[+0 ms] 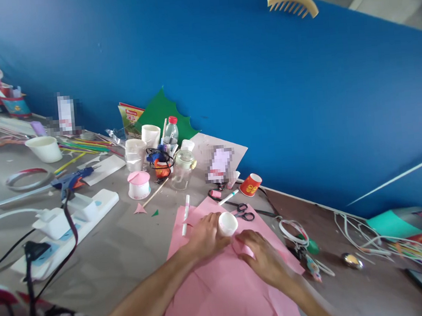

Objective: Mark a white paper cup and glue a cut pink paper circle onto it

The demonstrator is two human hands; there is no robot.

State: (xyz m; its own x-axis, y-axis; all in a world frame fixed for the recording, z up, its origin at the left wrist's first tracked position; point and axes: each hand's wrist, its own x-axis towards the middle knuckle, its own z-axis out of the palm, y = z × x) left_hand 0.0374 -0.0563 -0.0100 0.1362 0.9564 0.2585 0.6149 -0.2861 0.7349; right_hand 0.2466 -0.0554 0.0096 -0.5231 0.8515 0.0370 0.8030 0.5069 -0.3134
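Observation:
Near the middle of the head view, my left hand (207,235) is closed around the side of a small white cup (228,223), whose round top faces up. My right hand (259,252) is just right of the cup, its fingers bent round a small pink paper piece (244,247). Both hands are over overlapping sheets of pink paper (214,294). Black scissors (245,213) lie behind the right hand. A white marker (186,215) rests on the paper's left side, and another pen (228,197) lies behind the cup.
A white power strip (105,205) and a blue glue gun (74,179) with cables lie left. Behind stand a pink-topped cup (139,184), a glass jar (183,172), a bottle (171,132) and a red paper cup (250,185). Cables (295,231) lie right; a blue wall (248,77) rises behind.

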